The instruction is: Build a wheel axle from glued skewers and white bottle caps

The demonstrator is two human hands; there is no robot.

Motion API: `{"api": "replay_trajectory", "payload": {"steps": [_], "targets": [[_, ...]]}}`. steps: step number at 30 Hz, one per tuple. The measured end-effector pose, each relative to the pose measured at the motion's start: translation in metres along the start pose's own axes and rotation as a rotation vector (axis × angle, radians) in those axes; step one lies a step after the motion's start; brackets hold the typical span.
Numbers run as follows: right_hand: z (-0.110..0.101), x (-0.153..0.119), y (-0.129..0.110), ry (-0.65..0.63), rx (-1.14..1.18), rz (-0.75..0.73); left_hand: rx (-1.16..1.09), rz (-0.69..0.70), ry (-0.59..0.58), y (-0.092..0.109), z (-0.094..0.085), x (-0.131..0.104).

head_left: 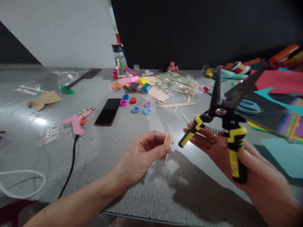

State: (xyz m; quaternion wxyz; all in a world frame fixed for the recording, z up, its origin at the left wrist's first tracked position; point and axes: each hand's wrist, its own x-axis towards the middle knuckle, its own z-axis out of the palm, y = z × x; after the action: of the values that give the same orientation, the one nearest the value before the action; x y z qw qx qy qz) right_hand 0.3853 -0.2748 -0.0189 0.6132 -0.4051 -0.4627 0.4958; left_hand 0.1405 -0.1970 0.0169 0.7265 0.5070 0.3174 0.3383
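Near the front middle of the table, my left hand (146, 151) pinches a small bundle of short wooden sticks (167, 146) upright between thumb and fingers. On the right, my right hand (227, 160) holds a pair of black and yellow spring-handled cutters (221, 112), blades up and spread apart. Its fingers are behind the handles and the thumb lies on the right handle. Longer wooden sticks (176, 105) lie on the table behind the hands, close to several coloured plastic bottle caps (135, 109).
A black phone (108, 112) and a pink glue gun (77, 122) with a black cord lie left. Behind are bagged sticks (177, 82) and a water bottle (119, 56). Coloured paper (280, 82) and a light blue cord coil (248, 107) are at the right.
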Motion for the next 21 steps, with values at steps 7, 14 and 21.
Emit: {"api": "replay_trajectory", "payload": {"steps": [7, 14, 21], "targets": [[-0.004, -0.004, 0.008, -0.111, -0.037, 0.040, -0.217, -0.027, 0.024, 0.001, -0.003, 0.000], [-0.001, -0.015, -0.006, -0.190, -0.156, 0.016, -0.310, -0.008, 0.021, 0.005, -0.003, 0.000], [0.001, -0.021, -0.009, -0.095, -0.490, 0.043, -0.345, -0.006, 0.053, 0.004, -0.001, -0.003]]}}
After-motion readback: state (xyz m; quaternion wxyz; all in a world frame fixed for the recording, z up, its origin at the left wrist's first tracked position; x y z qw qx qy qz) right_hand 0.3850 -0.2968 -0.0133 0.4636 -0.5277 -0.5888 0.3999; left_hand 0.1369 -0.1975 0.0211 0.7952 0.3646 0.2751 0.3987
